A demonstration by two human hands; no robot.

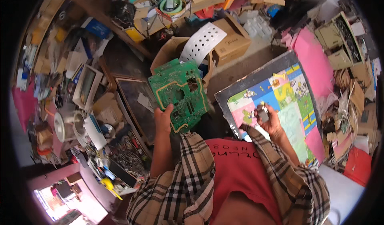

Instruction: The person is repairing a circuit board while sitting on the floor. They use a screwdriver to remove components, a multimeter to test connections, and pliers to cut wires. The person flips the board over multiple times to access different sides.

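My left hand [163, 120] grips a large green circuit board [164, 87] by its lower left edge, the thumb lying on its face. The board is tilted, with pale tan lines across it and dark cut-out gaps. In my right hand [274, 125] is a small grey block-like part [263, 114] with a shiny end, held between thumb and fingers; its exact kind I cannot make out. That hand is above a dark-edged board with a colourful printed sheet [286, 95], apart from the circuit board.
Behind the circuit board stands an open cardboard box [170, 51] with a white perforated sheet [203, 41] sticking out. A closed carton [232, 41] is beside it. Cluttered shelves and loose parts line the left, with a white spool [60, 127] among them. Pink sheeting [312, 61] hangs at right.
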